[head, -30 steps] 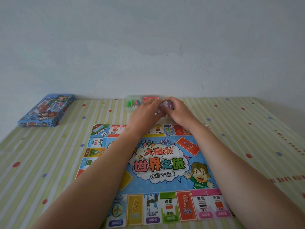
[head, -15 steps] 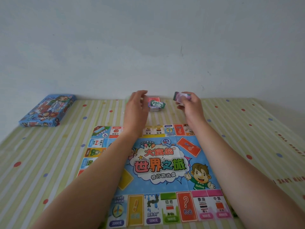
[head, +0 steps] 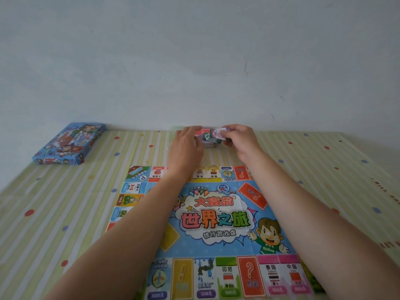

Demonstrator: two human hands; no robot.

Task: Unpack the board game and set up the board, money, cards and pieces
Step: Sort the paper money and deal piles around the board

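Paper money (head: 211, 136), likely light, floppy and slippery, lies between the hands: right hand (head: 240, 140) pinches its edge; left hand (head: 187, 146) touches it, grip unclear. Best pinched mid-stack.

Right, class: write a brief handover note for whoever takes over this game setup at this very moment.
Hands: right hand pinches the money just past the board; left hand touches its other end, grip unclear.
Things: the board lies open on the table; box far left.
Done: the board laid out.
Left: set out money, cards, pieces.
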